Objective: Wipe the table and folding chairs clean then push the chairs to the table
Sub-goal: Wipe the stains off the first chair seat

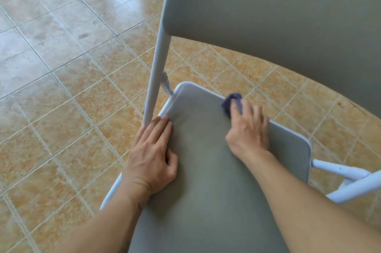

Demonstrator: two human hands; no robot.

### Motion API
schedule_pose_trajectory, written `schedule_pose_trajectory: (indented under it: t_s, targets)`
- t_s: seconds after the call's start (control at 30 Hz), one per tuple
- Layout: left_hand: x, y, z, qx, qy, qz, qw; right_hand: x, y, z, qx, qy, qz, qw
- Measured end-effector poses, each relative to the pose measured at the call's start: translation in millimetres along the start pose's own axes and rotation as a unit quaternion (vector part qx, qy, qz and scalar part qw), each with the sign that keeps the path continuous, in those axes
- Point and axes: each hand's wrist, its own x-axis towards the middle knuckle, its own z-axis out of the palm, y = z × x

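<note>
On chair seat (206, 170): left hand (151, 155) flat, right hand (248, 129) clutching cloth (232, 101).

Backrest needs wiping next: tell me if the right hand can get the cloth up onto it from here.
Probably yes: the right hand holds the cloth at the seat's rear edge, with only open air between it and the backrest.

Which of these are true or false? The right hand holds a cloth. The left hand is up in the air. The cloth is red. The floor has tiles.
1. The right hand holds a cloth. True.
2. The left hand is up in the air. False: it lies flat on the seat, by the left edge.
3. The cloth is red. False: it is bluish purple.
4. The floor has tiles. True.
</note>
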Motion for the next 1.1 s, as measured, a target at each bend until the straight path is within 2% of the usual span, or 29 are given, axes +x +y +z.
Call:
schedule_pose_trajectory:
  t_s: [0.07,0.1,0.23,0.33,0.4,0.53,0.6,0.8,0.87,1.0,1.1]
  targets:
    - [-0.3,2.1,0.5,0.002,0.002,-0.004,1.000,7.1,8.5,-6.3,0.031,-0.025,0.091,0.995]
    - [1.2,3.5,0.6,-0.001,0.005,-0.005,1.000,12.7,4.4,-9.9,0.063,-0.020,0.099,0.993]
    - [9.1,4.8,0.1,-0.011,0.017,-0.008,1.000,28.1,-59.6,-23.0,0.151,0.035,-0.057,0.986]
    - [12.6,-0.8,-1.7,-0.009,0.019,-0.013,1.000,28.8,-110.9,-21.3,0.154,0.011,-0.191,0.969]
    - [14.3,-1.0,-0.5,-0.009,0.024,-0.013,1.000,32.0,-107.0,-12.1,0.137,-0.008,-0.225,0.965]
    - [16.5,3.5,3.7,-0.008,0.022,-0.013,1.000,30.2,-47.7,5.7,0.105,0.029,-0.167,0.980]
    - [15.2,-0.6,2.3,-0.004,0.019,-0.013,1.000,19.0,-24.7,8.4,0.098,0.023,-0.134,0.986]
    - [13.8,-11.9,-2.4,0.000,0.029,-0.013,1.000,-32.2,26.4,1.4,0.098,-0.003,0.055,0.994]
    - [16.8,-12.3,-1.6,-0.006,0.032,-0.015,0.999,-44.2,23.2,-11.4,0.117,-0.017,0.063,0.991]
    - [10.2,-5.7,3.0,0.015,0.007,-0.014,1.000,-68.9,5.0,-37.8,0.178,-0.102,0.018,0.979]
    - [8.8,7.8,-0.4,0.051,-0.016,-0.018,0.998,-73.0,11.4,-36.1,0.206,-0.061,0.039,0.976]
